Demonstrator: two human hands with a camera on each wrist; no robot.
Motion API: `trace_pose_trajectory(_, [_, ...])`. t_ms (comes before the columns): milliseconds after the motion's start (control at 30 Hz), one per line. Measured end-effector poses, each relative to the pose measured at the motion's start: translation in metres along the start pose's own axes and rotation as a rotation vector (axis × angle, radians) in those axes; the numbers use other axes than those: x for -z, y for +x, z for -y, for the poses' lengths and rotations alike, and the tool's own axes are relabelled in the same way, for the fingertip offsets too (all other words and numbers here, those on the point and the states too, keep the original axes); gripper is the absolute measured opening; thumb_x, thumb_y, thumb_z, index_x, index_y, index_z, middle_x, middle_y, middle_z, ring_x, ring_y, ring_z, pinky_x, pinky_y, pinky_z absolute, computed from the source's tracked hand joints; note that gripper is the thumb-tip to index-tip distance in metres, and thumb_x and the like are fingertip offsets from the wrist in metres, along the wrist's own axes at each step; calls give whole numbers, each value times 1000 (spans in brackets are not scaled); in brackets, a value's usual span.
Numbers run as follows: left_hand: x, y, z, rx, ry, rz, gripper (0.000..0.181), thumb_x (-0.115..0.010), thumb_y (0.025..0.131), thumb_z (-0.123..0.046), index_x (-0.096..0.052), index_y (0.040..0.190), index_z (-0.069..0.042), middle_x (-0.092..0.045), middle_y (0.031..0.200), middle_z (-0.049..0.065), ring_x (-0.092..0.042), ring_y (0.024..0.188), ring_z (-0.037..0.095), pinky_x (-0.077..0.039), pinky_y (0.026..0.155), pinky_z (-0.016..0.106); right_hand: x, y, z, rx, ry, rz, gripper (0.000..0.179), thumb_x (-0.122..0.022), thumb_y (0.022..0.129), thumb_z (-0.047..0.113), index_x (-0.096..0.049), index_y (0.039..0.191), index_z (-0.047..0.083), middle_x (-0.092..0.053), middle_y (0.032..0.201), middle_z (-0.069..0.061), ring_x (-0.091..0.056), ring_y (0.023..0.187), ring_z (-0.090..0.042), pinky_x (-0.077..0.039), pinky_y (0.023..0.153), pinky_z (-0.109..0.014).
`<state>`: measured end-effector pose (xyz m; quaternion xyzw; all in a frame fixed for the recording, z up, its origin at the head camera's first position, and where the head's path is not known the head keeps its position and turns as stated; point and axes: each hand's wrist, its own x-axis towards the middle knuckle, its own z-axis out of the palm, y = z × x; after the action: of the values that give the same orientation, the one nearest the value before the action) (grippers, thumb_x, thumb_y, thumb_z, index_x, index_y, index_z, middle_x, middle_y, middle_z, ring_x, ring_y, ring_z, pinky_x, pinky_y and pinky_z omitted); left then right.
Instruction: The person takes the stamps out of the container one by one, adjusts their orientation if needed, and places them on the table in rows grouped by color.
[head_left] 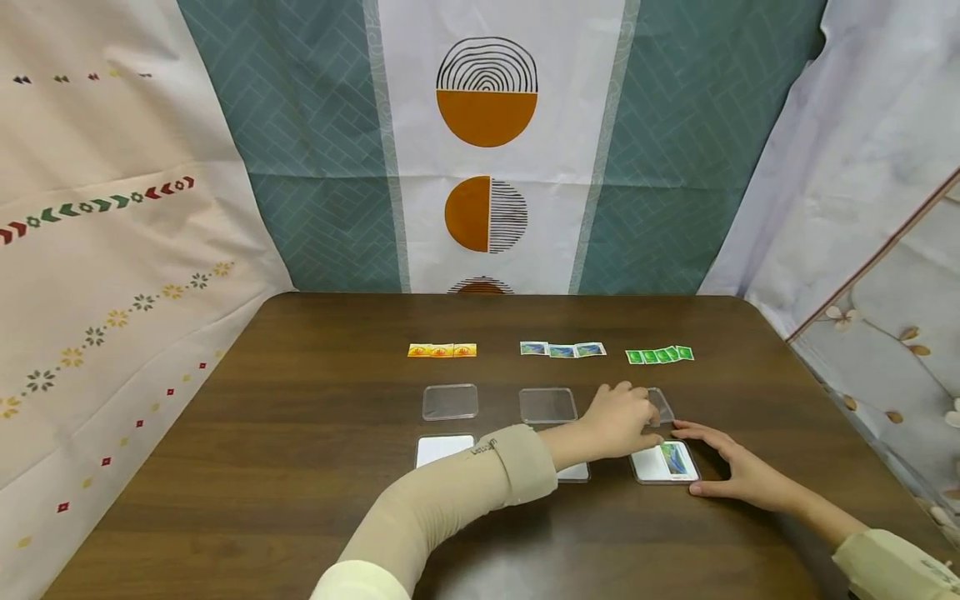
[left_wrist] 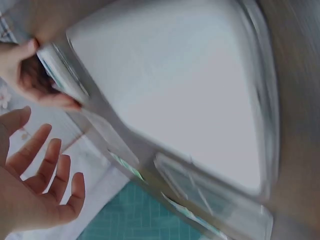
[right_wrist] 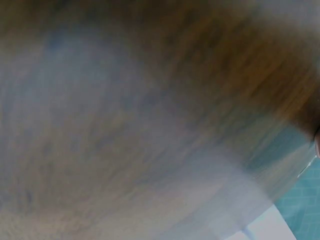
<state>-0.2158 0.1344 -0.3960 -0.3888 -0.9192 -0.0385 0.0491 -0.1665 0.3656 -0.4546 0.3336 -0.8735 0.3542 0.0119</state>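
Note:
My left hand [head_left: 621, 421] hovers over the right-hand clear lid [head_left: 663, 407], partly covering it. In the left wrist view the left hand [left_wrist: 42, 180] has its fingers spread, loosely bent and holding nothing. My right hand [head_left: 742, 475] spans the right side of a flat clear case [head_left: 647, 468] with a white insert, thumb at its near corner and forefinger at its far side. On that insert lies a blue-green picture stamp [head_left: 674, 459]. The left wrist view also shows the right hand [left_wrist: 30, 82] with the case edge between thumb and fingers. The right wrist view is blurred.
Behind the cases lie orange stamps [head_left: 442, 351], blue picture stamps [head_left: 562, 350] and green stamps [head_left: 660, 356]. Two more clear lids, left [head_left: 450, 402] and middle [head_left: 548, 406], lie on the wooden table [head_left: 247, 467]. My left sleeve partly covers the left white case [head_left: 442, 448] and middle white case [head_left: 574, 473].

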Motion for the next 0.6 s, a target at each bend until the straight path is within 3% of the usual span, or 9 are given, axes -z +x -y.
trace_pose_trajectory(267, [-8, -9, -19, 60, 6, -51, 20, -63, 84, -53, -73, 92, -37, -62, 90, -19, -57, 88, 4, -46, 83, 31, 2, -4, -1, 12, 31, 4, 70, -76, 74, 3, -42, 136, 1, -32, 147, 15, -18, 132, 18, -14, 93, 0])
trace_pose_trajectory(600, [-13, -3, -24, 104, 17, 4, 22, -63, 81, -57, -71, 85, -37, -61, 93, -18, -57, 96, 6, -44, 93, 38, 2, -1, -2, 16, 47, 27, 69, -74, 76, 2, -41, 136, -1, -30, 148, 17, -18, 132, 19, -13, 94, 1])
